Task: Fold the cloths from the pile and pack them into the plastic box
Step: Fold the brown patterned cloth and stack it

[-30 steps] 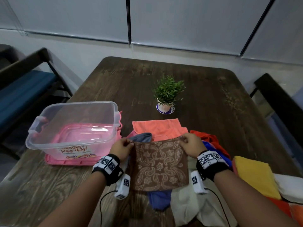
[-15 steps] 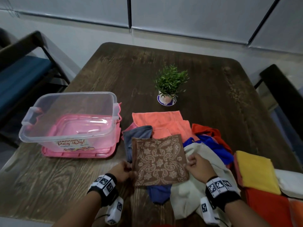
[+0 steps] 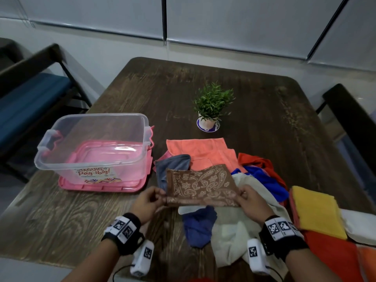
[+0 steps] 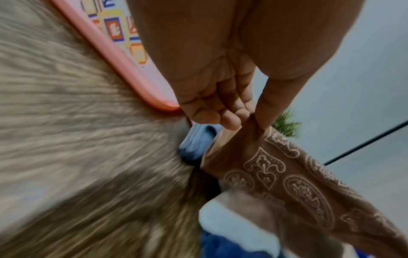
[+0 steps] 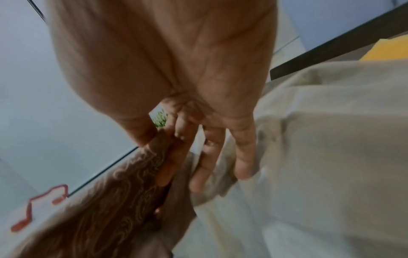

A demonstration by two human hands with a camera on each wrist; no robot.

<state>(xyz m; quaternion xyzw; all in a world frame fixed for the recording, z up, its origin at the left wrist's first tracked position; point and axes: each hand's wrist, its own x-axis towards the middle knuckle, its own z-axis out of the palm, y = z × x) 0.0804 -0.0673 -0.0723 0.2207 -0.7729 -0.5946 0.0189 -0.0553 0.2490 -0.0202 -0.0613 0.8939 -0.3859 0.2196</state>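
Note:
A brown paisley cloth lies on the pile of cloths, its near edge lifted. My left hand pinches its near left corner; thumb and fingers close on the brown paisley cloth in the left wrist view. My right hand pinches the near right corner, thumb on top of the brown paisley cloth, the other fingers spread below it. The clear plastic box stands empty on its pink lid at the left.
Coral, grey-blue, royal blue, red, cream and yellow cloths lie around. A small potted plant stands behind the pile. Chairs flank the wooden table.
My hands slid from the cloth's far corners to its near corners and now lift that near edge toward the far one. The camera tilted down a little.

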